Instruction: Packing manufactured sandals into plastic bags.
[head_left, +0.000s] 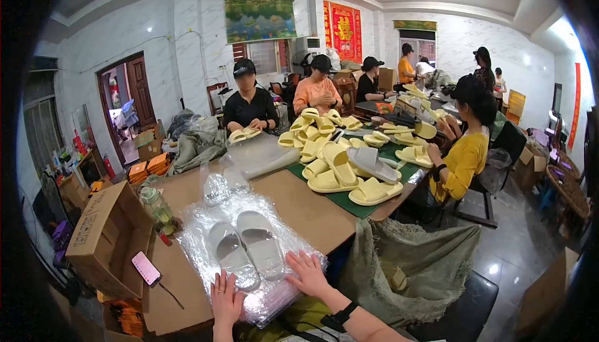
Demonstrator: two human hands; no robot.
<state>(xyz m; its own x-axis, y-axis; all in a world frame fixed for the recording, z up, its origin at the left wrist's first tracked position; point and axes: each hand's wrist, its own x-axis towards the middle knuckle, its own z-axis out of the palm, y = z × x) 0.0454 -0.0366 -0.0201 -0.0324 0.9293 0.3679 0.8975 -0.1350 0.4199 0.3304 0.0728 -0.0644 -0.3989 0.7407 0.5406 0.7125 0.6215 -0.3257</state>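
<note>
Two white slide sandals (246,247) lie side by side on a stack of clear plastic bags (212,220) on the brown table (306,208) in front of me. My left hand (226,298) rests flat on the near edge of the bags, just below the left sandal's heel. My right hand (307,273) lies with fingers spread on the bags next to the right sandal's heel. Neither hand grips anything.
An open cardboard box (106,239) and a pink phone (146,268) sit at my left, with a glass jar (157,210) behind. Several yellow sandals (346,170) cover a green mat. Several people work around the table. A green sack (412,267) hangs at the right.
</note>
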